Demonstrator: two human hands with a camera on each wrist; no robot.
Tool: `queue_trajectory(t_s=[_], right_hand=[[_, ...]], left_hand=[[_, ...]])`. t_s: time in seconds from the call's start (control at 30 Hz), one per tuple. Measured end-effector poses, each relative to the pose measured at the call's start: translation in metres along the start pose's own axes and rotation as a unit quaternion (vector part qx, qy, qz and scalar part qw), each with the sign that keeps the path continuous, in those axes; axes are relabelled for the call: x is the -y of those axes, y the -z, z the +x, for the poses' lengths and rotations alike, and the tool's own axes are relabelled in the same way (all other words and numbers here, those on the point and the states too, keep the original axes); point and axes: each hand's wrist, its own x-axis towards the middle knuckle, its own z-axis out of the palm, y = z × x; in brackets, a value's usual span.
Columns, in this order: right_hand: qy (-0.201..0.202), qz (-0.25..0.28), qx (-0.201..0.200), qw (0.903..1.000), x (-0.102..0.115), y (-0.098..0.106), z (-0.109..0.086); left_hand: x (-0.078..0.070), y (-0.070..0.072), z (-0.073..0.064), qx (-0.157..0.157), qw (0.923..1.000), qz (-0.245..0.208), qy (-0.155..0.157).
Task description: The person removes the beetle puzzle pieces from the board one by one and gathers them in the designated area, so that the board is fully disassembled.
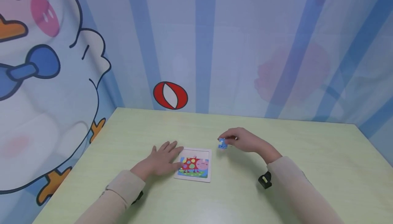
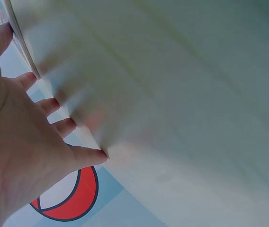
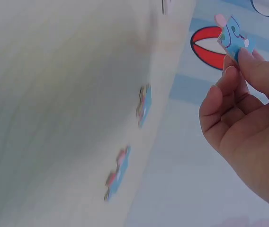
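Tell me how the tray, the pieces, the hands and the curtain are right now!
Tray: flat on the table, partly filled, bare along its far side.
Held piece: lifted, out of the tray.
Two other pieces: loose on the table, apart; blurry.
Left hand: fingers spread, touching the tray.
Right hand: pinching the held piece.
Curtain: hanging, a bit wrinkled.

It's a children's play corner by the looks, home or studio unclear: a creased, blue-striped backdrop point(image 1: 178, 46) behind the worktop point(image 1: 307, 142), a huge cartoon bird point(image 1: 67, 80) left of the worktop, and a pig-picture puzzle point(image 1: 193, 166) right on it!
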Motion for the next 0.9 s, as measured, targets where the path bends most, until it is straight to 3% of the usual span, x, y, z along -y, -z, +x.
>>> queue_trajectory(t_s=[0.3,0.57,0.9], right_hand=[[-0.028,0.016,-0.025,0.9992,-0.023,0.029,-0.032],[-0.055,-0.033,-0.043,0.9970,-0.042,0.052,-0.060],[-0.084,-0.027,-0.052,0.9947,-0.067,0.064,-0.078]], left_hand=[[0.000,0.000,0.000,0.006,1.0000,0.003,0.003],[-0.001,0.000,0.000,0.000,1.0000,0.005,0.003],[-0.001,0.000,0.000,-0.001,1.0000,0.005,0.004]])
